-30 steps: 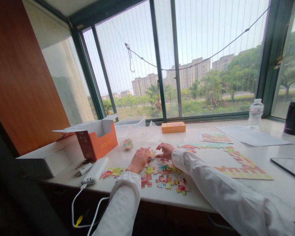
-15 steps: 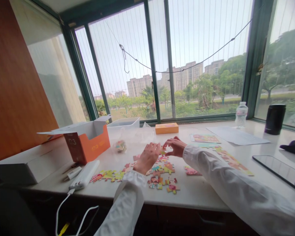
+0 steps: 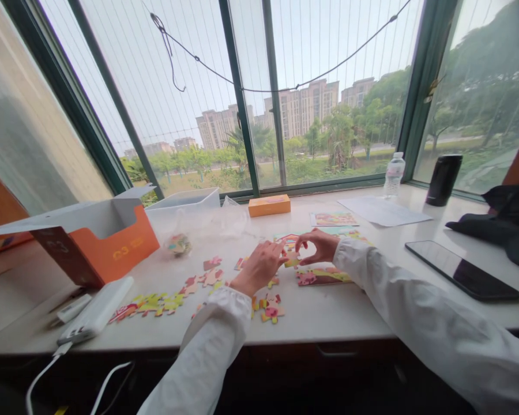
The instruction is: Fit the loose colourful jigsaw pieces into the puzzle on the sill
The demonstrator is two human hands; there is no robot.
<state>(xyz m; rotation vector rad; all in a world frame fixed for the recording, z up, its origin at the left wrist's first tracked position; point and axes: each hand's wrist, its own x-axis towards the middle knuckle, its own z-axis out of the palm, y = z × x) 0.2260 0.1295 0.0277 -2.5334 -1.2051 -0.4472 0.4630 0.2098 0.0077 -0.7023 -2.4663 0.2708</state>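
My left hand [image 3: 262, 266] reaches over the loose jigsaw pieces, its fingers closed at the edge of a yellowish puzzle piece [image 3: 291, 260]. From the other side my right hand [image 3: 320, 246] curls thumb and forefinger around the same piece, so both hands hold it. Just beneath, a partly joined puzzle strip [image 3: 324, 278] with a pink figure lies on the table; my right sleeve covers some of it. Loose pieces [image 3: 273, 308] lie below my left hand, and joined yellow-green pieces [image 3: 160, 302] spread to the left. My left hand hides some pieces.
An orange open box [image 3: 116, 248] and a white power bank [image 3: 97, 311] with its cable stand left. Behind are a bagged bundle of pieces [image 3: 179, 245], a small orange box [image 3: 269, 206] and a picture card [image 3: 334, 219]. A phone [image 3: 461, 270], bottle [image 3: 394, 176] and black cup [image 3: 444, 180] are right.
The view has turned right. Both hands, with the puzzle piece between them, have moved right from over the loose pieces to the partly joined puzzle.
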